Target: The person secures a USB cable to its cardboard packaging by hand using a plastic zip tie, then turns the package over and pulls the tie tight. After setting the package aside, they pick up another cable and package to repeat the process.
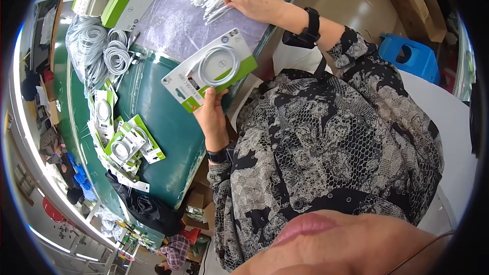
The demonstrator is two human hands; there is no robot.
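Observation:
My left hand (210, 117) grips the lower edge of a white and green cardboard cable card (175, 78), thumb on its front. A coiled white cable (236, 66) lies against the face of that card, its plug end near the middle. Over the grey-purple sheet, my right hand (254, 0) has its fingers pinched together at the near side of a loose pile of thin white plastic ties (213, 1). The fingertips touch the pile and seem closed on a tie, though the tie itself is mostly hidden by them.
Coiled grey-white cables (85, 46) in clear plastic lie at the left of the green table (170, 117). Below them is a heap of carded cables (125, 145). A tall green-white card stack (133, 0) stands farther up. A blue plastic stool (411, 58) is at right.

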